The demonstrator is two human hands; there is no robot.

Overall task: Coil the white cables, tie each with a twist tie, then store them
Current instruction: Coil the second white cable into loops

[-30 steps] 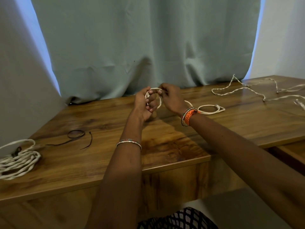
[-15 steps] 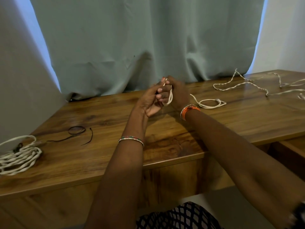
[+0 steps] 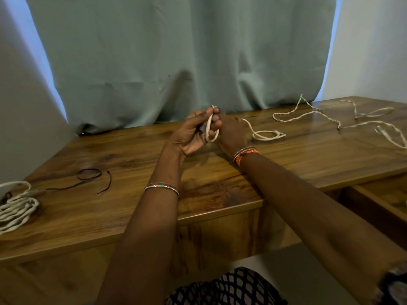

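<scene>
Against a pale green curtain [image 3: 176,51], a wooden desk [image 3: 286,164] carries loose cable. Left hand [image 3: 191,135], fingers pinching, holds a small white cable [image 3: 211,130] loop upright so right hand [image 3: 231,133], fingers hidden, can wind more.

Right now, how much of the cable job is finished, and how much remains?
Done: one coiled bundle lies at the table's left edge, apparently tied. In hand: the left hand holds a first loop of white cable, with the right hand beside it; its tail still trails across the table. Left: loose cable far right, dark twist ties unused, storing.
</scene>
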